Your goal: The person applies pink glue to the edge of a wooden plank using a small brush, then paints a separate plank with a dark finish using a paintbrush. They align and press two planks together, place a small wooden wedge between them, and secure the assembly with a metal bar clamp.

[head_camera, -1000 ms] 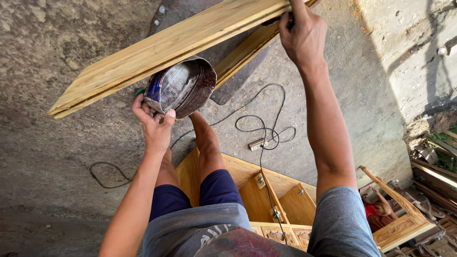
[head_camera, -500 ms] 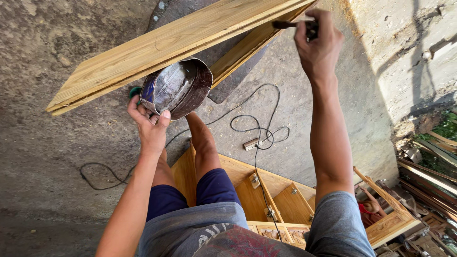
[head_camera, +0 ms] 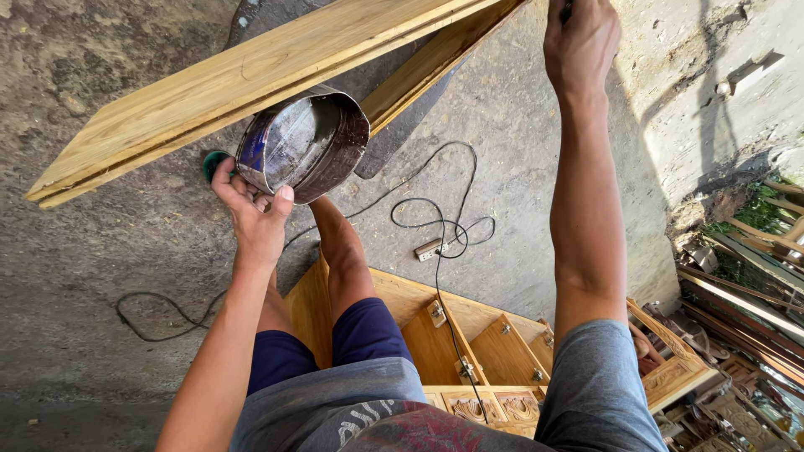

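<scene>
My left hand (head_camera: 249, 210) grips the rim of a round metal tin (head_camera: 303, 144) with a dark, shiny inside, held up just under a long light wooden board (head_camera: 251, 79). The board slants across the top of the view, with a second plank (head_camera: 435, 60) beneath it. My right hand (head_camera: 580, 42) is raised at the top edge, fingers closed around a small dark tool whose tip is cut off by the frame. My bare legs in blue shorts rest on wooden furniture below.
A black cable (head_camera: 440, 226) loops over the concrete floor to a white socket block (head_camera: 429, 249). A carved wooden cabinet (head_camera: 469, 351) with metal hinges lies under me. Stacked wood pieces and frames (head_camera: 737, 301) crowd the right side.
My right hand rose from the board's end toward the top edge, still gripping the dark tool. The tin and my left hand shifted slightly as the view moved closer.
</scene>
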